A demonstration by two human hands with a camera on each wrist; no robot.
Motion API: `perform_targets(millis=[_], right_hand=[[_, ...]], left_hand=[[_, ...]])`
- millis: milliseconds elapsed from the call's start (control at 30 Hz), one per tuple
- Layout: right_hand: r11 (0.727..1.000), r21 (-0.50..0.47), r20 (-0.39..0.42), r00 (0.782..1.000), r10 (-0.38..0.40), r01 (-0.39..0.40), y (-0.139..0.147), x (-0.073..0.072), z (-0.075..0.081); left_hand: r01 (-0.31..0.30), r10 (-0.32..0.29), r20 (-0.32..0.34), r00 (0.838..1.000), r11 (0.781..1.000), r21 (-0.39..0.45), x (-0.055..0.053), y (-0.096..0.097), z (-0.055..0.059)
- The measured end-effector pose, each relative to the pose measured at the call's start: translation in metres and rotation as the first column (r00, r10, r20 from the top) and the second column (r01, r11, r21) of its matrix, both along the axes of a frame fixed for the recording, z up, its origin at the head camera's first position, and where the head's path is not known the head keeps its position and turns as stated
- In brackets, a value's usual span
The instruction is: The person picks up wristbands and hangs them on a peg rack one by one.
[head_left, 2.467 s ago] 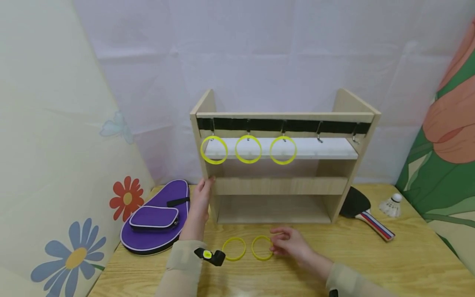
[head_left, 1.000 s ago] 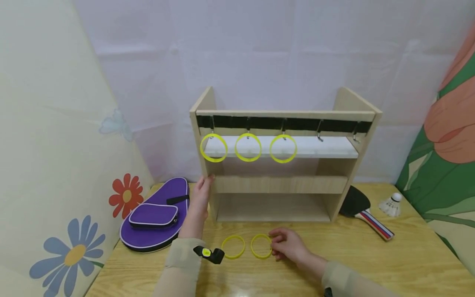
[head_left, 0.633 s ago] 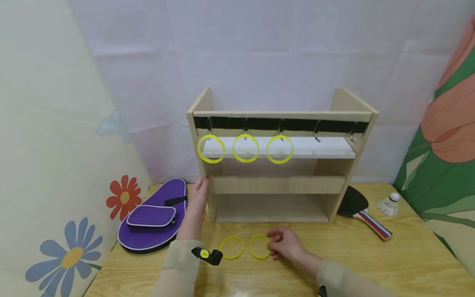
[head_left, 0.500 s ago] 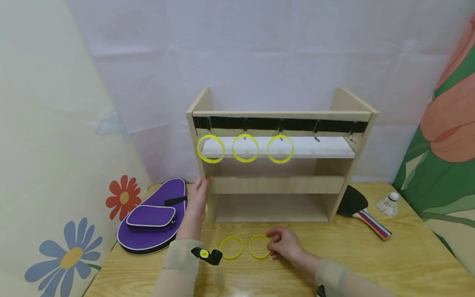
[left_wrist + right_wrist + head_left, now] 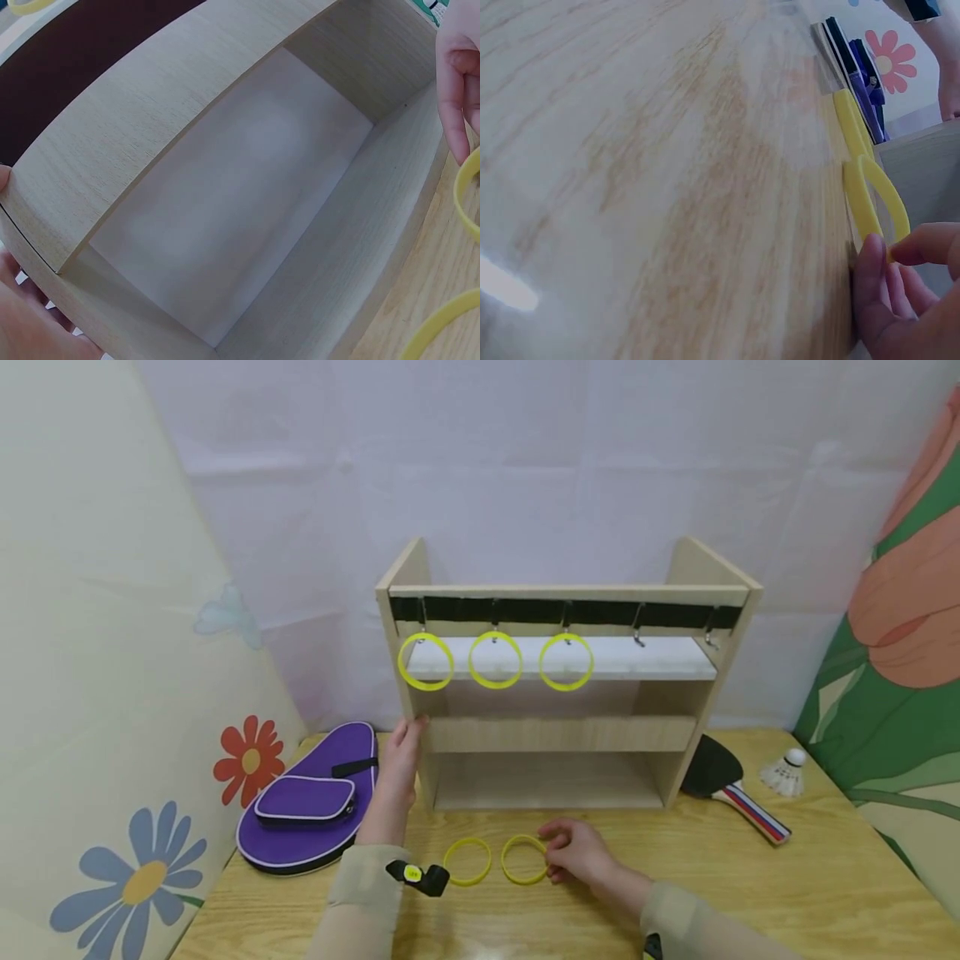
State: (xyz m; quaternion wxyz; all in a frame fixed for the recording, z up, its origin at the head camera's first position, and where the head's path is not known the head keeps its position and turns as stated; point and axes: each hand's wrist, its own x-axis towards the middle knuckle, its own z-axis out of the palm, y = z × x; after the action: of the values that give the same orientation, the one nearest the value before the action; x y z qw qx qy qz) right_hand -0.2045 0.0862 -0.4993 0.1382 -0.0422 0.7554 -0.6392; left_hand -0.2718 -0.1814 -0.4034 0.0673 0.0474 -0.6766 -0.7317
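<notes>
- The left hand (image 5: pixel 402 760) grips, thumb (image 5: pixel 4 179) on one side, fingers (image 5: pixel 22 296) on the other.
- The left arm (image 5: pixel 360 897) stretches back from that hand.
- The right hand (image 5: pixel 579 853) is nearer the person, right of the left hand.
- It pinches, fingertips bent close.
- The right arm (image 5: pixel 686 914) slants back, right of it.

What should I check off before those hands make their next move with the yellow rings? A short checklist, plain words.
1. Shelf held: ok; the left hand grips its left side.
2. Ring gripped: ok; the right hand pinches its edge.
3. Free hooks: ok; the two rightmost bear no ring.
4. Hung rings secure: ok, apparently; three hang on separate hooks.
5. Pinched ring fully off the table: cannot tell.
</notes>
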Motion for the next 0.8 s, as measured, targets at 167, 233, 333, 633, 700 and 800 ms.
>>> perform_targets(millis=[167, 233, 333, 633, 700, 800], right_hand=[[0.999, -0.041, 0.017, 1.0, 0.003, -0.002, 0.005, -0.001, 0.001], [0.998, -0.059, 0.027, 1.0, -0.001, 0.003, 0.007, -0.001, 0.001], [0.997, -0.077, 0.044, 0.999, -0.01, 0.014, 0.009, -0.002, 0.003], [0.993, -0.114, 0.04, 0.999, -0.017, 0.021, 0.021, -0.008, 0.015], [0.992, -0.127, 0.036, 0.999, -0.021, 0.026, 0.025, -0.008, 0.02], [0.99, -0.138, 0.032, 0.999, -0.039, 0.043, 0.029, -0.008, 0.026]], left_hand=[[-0.003, 0.003, 0.003, 1.0, 1.0, 0.01, -0.001, 0.0, -0.001], [-0.003, 0.003, 0.003, 1.0, 1.0, 0.013, -0.001, 0.0, -0.001], [0.0, 0.0, 0.004, 1.0, 1.0, 0.016, -0.001, 0.0, -0.001], [0.011, -0.011, -0.006, 1.0, 1.0, 0.01, -0.001, 0.0, -0.001], [0.017, -0.017, -0.015, 1.0, 1.0, 0.018, -0.001, 0.0, -0.001], [0.021, -0.02, -0.019, 1.0, 1.0, 0.022, -0.001, -0.001, -0.002]])
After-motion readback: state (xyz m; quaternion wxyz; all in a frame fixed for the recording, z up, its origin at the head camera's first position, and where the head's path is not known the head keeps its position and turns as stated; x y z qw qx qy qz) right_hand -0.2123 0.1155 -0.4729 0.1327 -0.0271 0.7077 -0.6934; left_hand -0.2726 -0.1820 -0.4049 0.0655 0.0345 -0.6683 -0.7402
